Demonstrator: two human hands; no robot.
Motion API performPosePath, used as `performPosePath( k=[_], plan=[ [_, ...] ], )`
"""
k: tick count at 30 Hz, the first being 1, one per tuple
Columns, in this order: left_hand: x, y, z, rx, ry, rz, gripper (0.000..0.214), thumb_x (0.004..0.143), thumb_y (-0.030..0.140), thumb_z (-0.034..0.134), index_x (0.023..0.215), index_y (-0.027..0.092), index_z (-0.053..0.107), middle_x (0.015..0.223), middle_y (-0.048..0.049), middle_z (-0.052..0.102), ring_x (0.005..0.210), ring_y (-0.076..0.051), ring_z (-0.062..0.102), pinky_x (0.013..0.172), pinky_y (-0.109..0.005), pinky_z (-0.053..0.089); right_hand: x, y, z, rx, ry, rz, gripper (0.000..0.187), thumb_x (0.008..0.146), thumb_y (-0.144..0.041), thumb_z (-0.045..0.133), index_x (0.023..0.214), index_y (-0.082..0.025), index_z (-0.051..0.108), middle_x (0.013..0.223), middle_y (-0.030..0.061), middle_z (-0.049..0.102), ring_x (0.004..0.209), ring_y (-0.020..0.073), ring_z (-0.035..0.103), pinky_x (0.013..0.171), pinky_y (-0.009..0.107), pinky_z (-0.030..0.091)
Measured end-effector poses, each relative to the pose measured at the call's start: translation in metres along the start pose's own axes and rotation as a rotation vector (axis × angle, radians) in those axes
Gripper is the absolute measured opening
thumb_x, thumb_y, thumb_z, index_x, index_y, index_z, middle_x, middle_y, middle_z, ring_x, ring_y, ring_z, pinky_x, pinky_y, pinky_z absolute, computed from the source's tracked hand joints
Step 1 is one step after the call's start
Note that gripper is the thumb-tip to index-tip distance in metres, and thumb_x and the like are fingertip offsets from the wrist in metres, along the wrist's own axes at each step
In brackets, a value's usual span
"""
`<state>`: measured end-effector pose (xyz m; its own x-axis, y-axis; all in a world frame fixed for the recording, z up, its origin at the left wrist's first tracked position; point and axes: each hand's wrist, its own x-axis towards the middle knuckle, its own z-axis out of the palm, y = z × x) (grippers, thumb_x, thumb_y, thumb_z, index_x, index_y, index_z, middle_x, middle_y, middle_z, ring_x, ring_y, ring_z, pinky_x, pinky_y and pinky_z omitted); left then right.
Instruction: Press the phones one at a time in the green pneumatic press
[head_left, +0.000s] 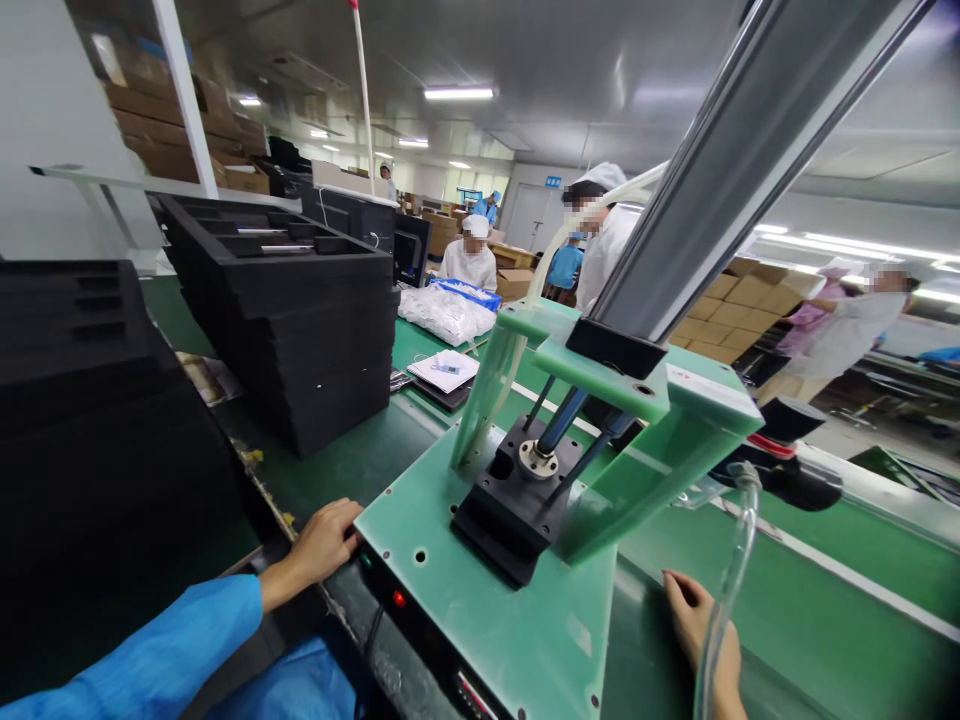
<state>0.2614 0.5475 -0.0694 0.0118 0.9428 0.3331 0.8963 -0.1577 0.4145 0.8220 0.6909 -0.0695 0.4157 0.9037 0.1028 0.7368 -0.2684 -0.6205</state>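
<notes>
Bench station, head view.

- Pale green fibreglass press fixture (487, 610) sits on a black control box with a red lamp (398, 598), directly in front of the person. Its grey metal cylinder column (750, 130) leans up to the right. The steel rod comes down onto a black rectangular block (504, 510) on the base plate.
- Left hand (322, 545): fingers curled in against the box's left corner. The tips are hidden, so I cannot tell whether they press a button or close on anything.
- Right hand (697, 620): lies flat, fingers loosely together, gripping nothing. It rests on the dark surface just right of the base, partly behind a clear plastic hose (739, 540).
- Stack of black foam trays (300, 320) well apart, left rear. Green bench mat (825, 600) to the right.

Step, as I read it: probably a two-hand press stroke, one hand on each side and both clear of the block. A next move calls for the rod to lift before either hand reaches in.
</notes>
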Motion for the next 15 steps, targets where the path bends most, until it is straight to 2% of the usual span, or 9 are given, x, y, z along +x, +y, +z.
performPosePath(
  k=[7,15],
  plan=[
    [0.001,-0.008,0.002,-0.037,0.024,0.049,0.023,0.088,0.028,0.046,0.079,0.020,0.066,0.078,-0.0048,0.069,0.075,-0.021,0.066,0.070,-0.028,0.051,-0.001,-0.014,-0.008,-0.091,-0.107,-0.014,0.067,0.066,-0.068,0.036,0.093,-0.017,0.070,0.097,0.0151,0.070,0.090,0.0365,0.064,0.074,0.045,0.051],
    [0.004,-0.019,0.004,-0.037,0.019,0.036,0.019,0.080,0.028,0.048,0.074,0.022,0.066,0.077,-0.0034,0.071,0.071,-0.021,0.069,0.063,-0.026,0.054,-0.007,-0.022,-0.011,-0.068,-0.079,-0.019,0.048,0.075,-0.051,0.041,0.093,-0.018,0.070,0.101,0.0122,0.070,0.096,0.0311,0.064,0.081,0.040,0.048]
  ],
)
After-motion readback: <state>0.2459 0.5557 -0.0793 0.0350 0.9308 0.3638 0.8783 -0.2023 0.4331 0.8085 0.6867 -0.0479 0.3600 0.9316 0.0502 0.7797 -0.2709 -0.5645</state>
